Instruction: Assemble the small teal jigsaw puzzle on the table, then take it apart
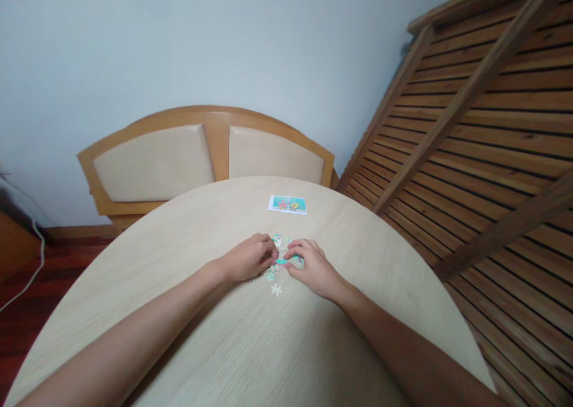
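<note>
Between my two hands, near the middle of the round table, is a turquoise jigsaw puzzle piece (281, 262). My left hand (256, 256) has its fingers curled closed, with the tips pinching the piece's left end. From the other side my right hand (314, 268) reaches in, thumb and fingers bent round the right end of the turquoise strip. More puzzle pieces (271, 273) lie scattered close under and beside the left fingers, partly hidden. A pale loose piece (276, 289) rests nearer to me, and a few others (278, 240) sit just beyond the fingertips.
A picture card (289, 204) with yellow and pink cartoon figures lies farther back on the wooden table (215, 347). Behind the table stands a padded headboard (217, 117) against the wall. A slatted wooden frame (452, 132) leans at the right; a white cable (41, 258) hangs at left.
</note>
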